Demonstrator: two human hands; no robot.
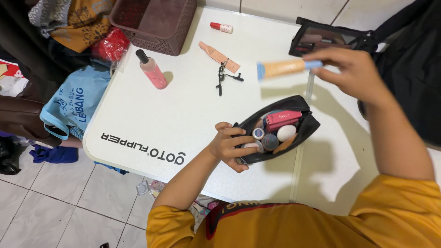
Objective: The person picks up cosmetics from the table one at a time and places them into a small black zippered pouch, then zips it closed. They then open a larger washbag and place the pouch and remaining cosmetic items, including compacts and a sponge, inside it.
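My left hand (228,146) grips the near rim of an open black pouch (307,125) on the white table (183,115). Inside the pouch lie a pink box (283,117), a white egg-shaped sponge (286,132) and small round jars (269,141). My right hand (353,71) is raised above the table's far right, holding an orange tube with a blue cap (282,68) by one end. The tube hangs in the air, blurred, above and beyond the pouch.
On the table lie a pink bottle with a black cap (152,70), a peach tube (219,57), a black eyelash curler (222,78) and a small red-capped bottle (222,28). A brown woven basket (156,23) stands at the far edge. A second black pouch (326,37) lies far right. Bags and clothes crowd the left.
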